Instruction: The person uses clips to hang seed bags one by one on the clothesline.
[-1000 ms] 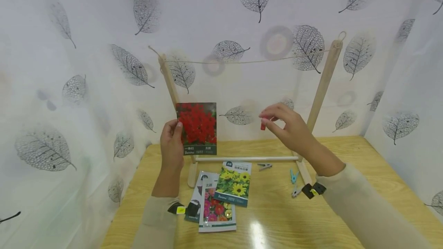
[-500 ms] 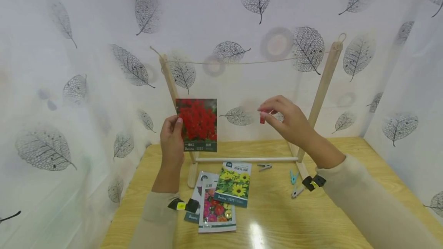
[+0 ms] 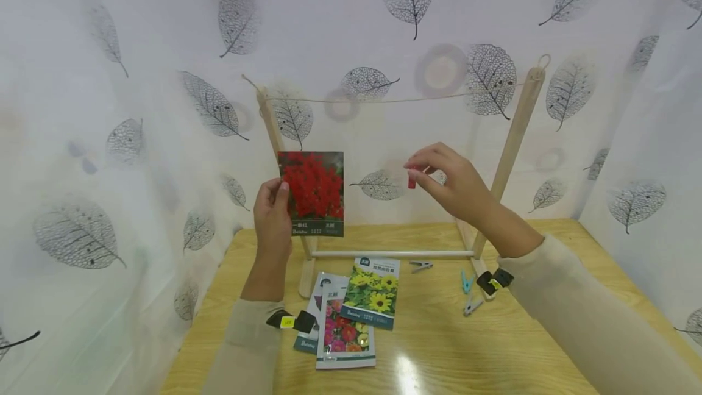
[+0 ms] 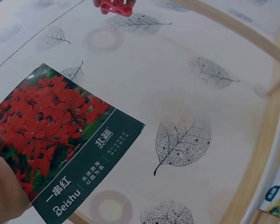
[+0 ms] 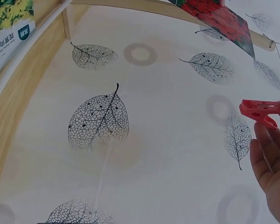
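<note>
My left hand (image 3: 273, 218) pinches the left edge of a seed packet (image 3: 314, 191) with red flowers on its front, thumb over the picture. The packet is upright, in front of the frame's left post; in the left wrist view its dark green lower band faces the camera. To the right, my right hand (image 3: 452, 181) pinches a red clothespin (image 5: 259, 109) between thumb and fingers, pointing downward in the head view. Packet and clothespin are apart, both below the string (image 3: 384, 101) stretched between two wooden posts (image 3: 515, 139).
Several seed packets lie overlapping on the wooden table (image 3: 439, 346), the yellow-flowered packet (image 3: 370, 291) on top. A grey clothespin (image 3: 421, 266), a blue clothespin (image 3: 467, 282) and another grey clothespin (image 3: 471, 306) lie to the right. A white rod (image 3: 392, 254) joins the frame's feet.
Both hands have risen a little, carrying the seed packet and the clothespin upward. The right hand has also shifted slightly left. The packets and clothespins on the table stay put.
</note>
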A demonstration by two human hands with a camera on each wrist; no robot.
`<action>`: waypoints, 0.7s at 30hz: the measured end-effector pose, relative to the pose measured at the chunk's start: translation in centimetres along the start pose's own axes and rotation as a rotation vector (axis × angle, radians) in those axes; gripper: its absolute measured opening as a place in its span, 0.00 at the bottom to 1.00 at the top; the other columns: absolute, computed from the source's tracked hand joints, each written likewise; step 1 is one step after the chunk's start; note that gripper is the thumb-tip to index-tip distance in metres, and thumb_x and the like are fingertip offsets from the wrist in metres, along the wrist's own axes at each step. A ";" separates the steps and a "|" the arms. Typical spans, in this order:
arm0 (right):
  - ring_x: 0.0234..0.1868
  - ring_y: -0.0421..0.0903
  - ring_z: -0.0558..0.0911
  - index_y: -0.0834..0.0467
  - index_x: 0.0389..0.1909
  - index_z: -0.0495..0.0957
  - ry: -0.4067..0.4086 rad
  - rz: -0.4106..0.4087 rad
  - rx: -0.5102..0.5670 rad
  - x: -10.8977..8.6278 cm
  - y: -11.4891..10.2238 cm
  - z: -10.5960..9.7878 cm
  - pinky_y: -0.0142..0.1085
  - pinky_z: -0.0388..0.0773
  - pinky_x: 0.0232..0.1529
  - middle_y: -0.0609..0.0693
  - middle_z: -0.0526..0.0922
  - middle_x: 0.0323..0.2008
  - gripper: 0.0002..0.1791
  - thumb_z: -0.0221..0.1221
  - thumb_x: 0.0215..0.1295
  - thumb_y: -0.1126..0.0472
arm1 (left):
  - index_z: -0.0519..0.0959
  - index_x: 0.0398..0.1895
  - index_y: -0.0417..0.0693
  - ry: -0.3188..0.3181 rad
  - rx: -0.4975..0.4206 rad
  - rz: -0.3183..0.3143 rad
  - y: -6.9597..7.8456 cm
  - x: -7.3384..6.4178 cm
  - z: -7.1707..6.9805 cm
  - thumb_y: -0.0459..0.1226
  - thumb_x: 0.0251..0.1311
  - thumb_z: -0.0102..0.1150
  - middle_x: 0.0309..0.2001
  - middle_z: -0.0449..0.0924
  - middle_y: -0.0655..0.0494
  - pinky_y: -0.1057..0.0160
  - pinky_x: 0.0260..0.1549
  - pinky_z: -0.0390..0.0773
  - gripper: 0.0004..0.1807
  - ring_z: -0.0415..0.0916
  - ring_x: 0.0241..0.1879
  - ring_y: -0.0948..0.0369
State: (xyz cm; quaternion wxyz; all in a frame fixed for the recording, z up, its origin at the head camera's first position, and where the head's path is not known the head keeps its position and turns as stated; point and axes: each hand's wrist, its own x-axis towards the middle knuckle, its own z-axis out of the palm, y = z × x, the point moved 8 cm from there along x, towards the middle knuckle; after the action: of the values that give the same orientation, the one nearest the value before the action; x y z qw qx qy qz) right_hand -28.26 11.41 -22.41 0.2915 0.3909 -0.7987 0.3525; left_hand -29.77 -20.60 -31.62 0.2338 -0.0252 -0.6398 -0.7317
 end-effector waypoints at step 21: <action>0.44 0.44 0.83 0.60 0.45 0.84 -0.021 -0.065 -0.020 3.6 -2.4 0.2 0.35 0.82 0.47 0.51 0.83 0.46 0.08 0.65 0.66 0.66 | 0.72 0.48 0.49 0.025 -0.034 0.031 0.7 0.5 0.0 0.39 0.77 0.48 0.44 0.71 0.60 0.71 0.46 0.71 0.05 0.68 0.47 0.63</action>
State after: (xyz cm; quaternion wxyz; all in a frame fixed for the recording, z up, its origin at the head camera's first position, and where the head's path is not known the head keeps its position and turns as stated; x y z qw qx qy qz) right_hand -28.19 8.63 -19.01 0.2982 0.4176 -0.7921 0.3304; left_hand -29.95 -20.86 -30.77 0.2527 -0.0302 -0.6236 -0.7391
